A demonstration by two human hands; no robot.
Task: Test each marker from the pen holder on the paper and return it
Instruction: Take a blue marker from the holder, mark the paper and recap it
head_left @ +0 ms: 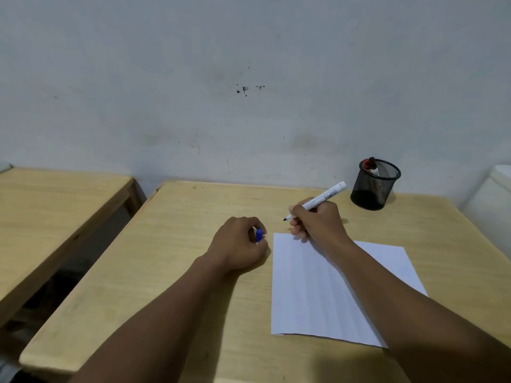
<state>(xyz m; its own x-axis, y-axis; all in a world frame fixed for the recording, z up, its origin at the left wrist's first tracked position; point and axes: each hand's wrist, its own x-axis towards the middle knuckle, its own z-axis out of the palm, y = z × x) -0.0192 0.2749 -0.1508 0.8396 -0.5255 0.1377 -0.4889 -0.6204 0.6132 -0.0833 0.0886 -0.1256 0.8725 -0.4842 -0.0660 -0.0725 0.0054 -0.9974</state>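
Observation:
A white sheet of paper (312,288) lies on the wooden desk (171,272), with no marks that I can see. My right hand (318,221) grips a white uncapped marker (329,195), its dark tip pointing left just above the desk, beyond the paper's far left corner. My left hand (239,244) rests on the desk left of the paper, closed on the marker's blue cap (259,234). A black mesh pen holder (373,186) stands at the back right, with a red-capped marker (370,165) leaning inside it.
A second wooden desk (55,208) stands to the left across a narrow gap. A grey wall (249,92) runs right behind both desks. A white object (495,194) sits at the far right edge.

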